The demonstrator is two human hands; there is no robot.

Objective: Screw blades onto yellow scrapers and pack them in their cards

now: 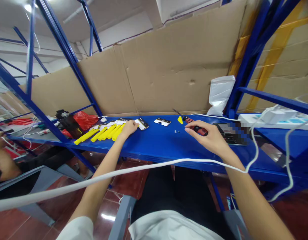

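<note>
My left hand (130,128) is at the right end of a row of yellow tube-like pieces (103,132) with white and black card ends. Its fingers are closed at the edge of a black-and-white card piece (143,123). A similar card piece (162,122) with a notch lies flat to the right. My right hand (206,133) is wrapped loosely round a screwdriver (187,119) with a red-and-black handle, its dark shaft pointing up and left. Behind the shaft lies a small yellow piece (180,120), and small white bits (176,131) are nearby on the blue table (154,141).
A tablet-like dark screen (230,135) lies by my right wrist. A white power strip (249,120) and cables are at right; one white cable (169,162) crosses before me. A black box (70,126) and red bag (85,120) stand left. Another person's arm (5,160) shows far left.
</note>
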